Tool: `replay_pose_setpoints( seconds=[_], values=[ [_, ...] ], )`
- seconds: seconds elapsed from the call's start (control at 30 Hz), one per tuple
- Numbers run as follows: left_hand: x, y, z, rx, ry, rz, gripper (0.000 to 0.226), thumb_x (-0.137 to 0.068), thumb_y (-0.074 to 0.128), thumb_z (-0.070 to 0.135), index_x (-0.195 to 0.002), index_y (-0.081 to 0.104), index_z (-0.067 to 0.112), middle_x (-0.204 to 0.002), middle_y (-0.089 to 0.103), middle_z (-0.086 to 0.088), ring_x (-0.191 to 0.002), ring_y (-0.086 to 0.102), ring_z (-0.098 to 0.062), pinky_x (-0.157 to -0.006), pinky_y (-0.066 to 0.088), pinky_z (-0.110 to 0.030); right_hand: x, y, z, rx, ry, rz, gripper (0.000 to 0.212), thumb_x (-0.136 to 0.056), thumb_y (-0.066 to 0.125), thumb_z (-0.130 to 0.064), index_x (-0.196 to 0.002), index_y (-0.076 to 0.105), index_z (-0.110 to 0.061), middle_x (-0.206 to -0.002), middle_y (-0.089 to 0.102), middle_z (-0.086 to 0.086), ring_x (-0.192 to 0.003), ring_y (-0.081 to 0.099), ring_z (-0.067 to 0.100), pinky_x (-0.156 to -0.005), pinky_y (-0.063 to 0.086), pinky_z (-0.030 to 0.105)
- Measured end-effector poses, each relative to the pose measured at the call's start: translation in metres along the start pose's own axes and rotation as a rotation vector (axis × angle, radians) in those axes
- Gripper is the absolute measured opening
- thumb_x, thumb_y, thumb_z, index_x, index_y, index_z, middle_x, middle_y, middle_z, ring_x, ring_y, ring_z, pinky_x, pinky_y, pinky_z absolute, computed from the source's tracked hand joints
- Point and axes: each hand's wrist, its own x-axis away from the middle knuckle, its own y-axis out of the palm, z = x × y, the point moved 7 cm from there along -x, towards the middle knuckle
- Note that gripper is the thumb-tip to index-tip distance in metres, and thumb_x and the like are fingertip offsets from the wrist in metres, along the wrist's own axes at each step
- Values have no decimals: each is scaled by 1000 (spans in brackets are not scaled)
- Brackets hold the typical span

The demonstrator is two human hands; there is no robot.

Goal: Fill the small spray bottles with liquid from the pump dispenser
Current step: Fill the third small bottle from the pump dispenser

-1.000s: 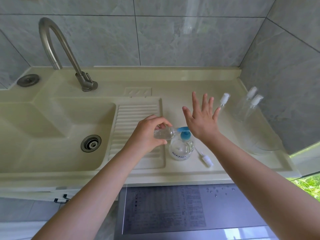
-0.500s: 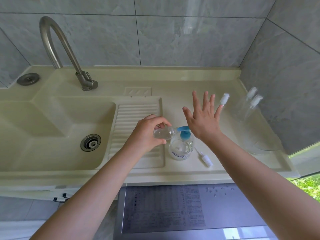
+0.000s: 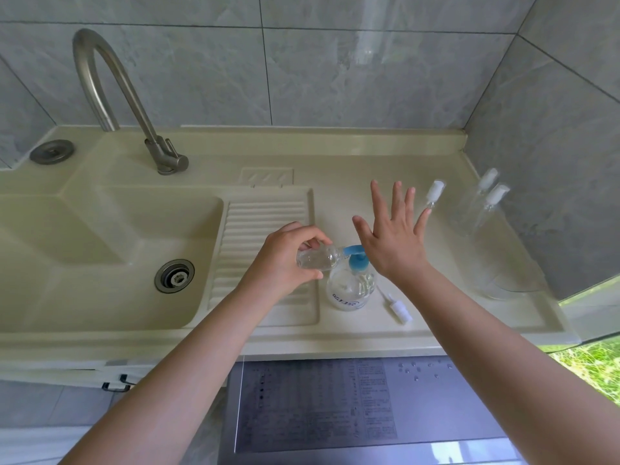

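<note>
One uncapped spray bottle (image 3: pixel 317 259) lies sideways in the left hand (image 3: pixel 285 260), its fingers curled round it, mouth at the pump dispenser (image 3: pixel 352 283) nozzle. The right hand (image 3: pixel 394 236), fingers spread, presses the pump. Three capped bottles (image 3: pixel 476 209) stand on the tabletop (image 3: pixel 335 196); one loose sprayer cap (image 3: pixel 399 310) lies beside the dispenser.
</note>
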Motion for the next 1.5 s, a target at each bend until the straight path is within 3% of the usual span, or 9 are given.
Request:
replay_pose_setpoints(
  seconds=[0.17,0.43,0.63,0.87,0.97,1.07,1.3,1.5],
  values=[
    [-1,0,0,2,4,6,54,-58,89,4,-103,72,27,-96,61,9,-92,61,-4,-91,48,-18,3,18,4,-62,41,-100,59,-107,19,-43,-159,-7,-35,-167,-16,9,-152,-22,28,-121,-12,56],
    [0,2,2,-4,6,-2,53,-58,90,3,-104,72,25,-97,62,7,-93,61,-5,-89,46,-12,5,-1,10,-91,57,-78,69,-103,26,-58,-159,-7,-36,-166,-18,8,-151,-24,27,-118,-16,54],
    [0,1,0,-11,-1,5,54,-58,90,4,-103,72,27,-97,61,7,-91,60,-5,-87,46,-12,12,22,9,-43,48,-147,59,-105,15,-45,-159,-5,-35,-166,-18,11,-152,-21,30,-120,-9,59],
    [1,1,2,-2,-3,6,54,-58,89,3,-102,71,27,-96,61,9,-90,59,3,-84,41,-4,17,12,15,-136,72,-78,67,-102,23,-59,-159,-3,-36,-166,-18,8,-152,-22,26,-118,-14,55],
    [1,2,2,-1,-9,5,54,-58,90,4,-102,71,28,-96,61,9,-90,59,3,-83,40,-2,19,22,17,-64,31,-125,67,-97,10,-58,-160,-2,-36,-166,-19,8,-151,-24,29,-118,-11,59],
    [1,2,1,1,-9,8,54,-58,89,3,-103,71,27,-96,61,8,-91,60,-3,-87,45,-10,18,35,19,-28,9,-159,76,-87,-2,-57,-160,4,-35,-167,-18,7,-150,-25,32,-118,-10,62],
    [2,2,2,3,6,9,54,-57,90,4,-102,71,27,-96,62,8,-92,60,-1,-88,45,-11,22,12,14,-172,71,-77,65,-102,22,-58,-159,-1,-36,-166,-18,8,-152,-21,26,-118,-14,55],
    [1,2,1,6,-3,12,55,-57,90,3,-102,72,27,-96,62,6,-91,60,-1,-88,45,-10,25,31,17,-160,95,-169,56,-106,16,-50,-159,1,-39,-166,-19,11,-152,-19,30,-120,-7,59]
  ],
)
